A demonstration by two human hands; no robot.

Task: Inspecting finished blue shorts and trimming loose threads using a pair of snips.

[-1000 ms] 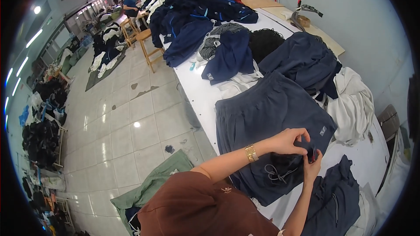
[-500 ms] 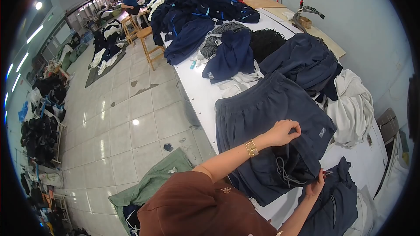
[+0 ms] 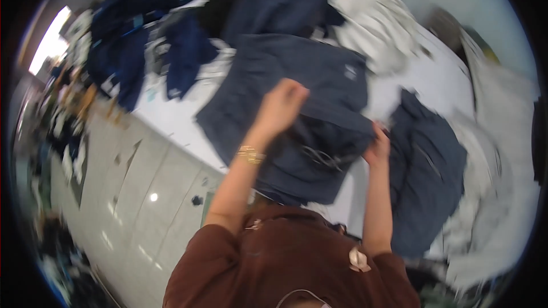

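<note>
A pair of dark blue-grey shorts point(image 3: 325, 71) lies spread on the white table in front of me, with a small pale mark near one corner. Its near part is folded open, and a grey drawstring point(image 3: 322, 158) shows there. Over the middle of the cloth, my left hand point(image 3: 282, 107) is closed with its fingers curled; whether thread or fabric is in them is hidden. My right hand point(image 3: 378, 145) pinches the shorts at their right edge. Something small and blurred sits by its fingertips. A gold bracelet point(image 3: 249, 154) circles my left wrist.
Another dark garment point(image 3: 428, 177) lies on the right, beside white cloth. Behind the shorts are a dark blue garment point(image 3: 279, 3) and a crumpled white cloth point(image 3: 374, 25). Navy clothes point(image 3: 117, 40) heap at the far left. Tiled floor point(image 3: 165, 165) runs along the table's left edge.
The view has swung right and blurred, so the table and clothes appear farther left. Both hands stay at the shorts, left closed above them, right at their edge.
</note>
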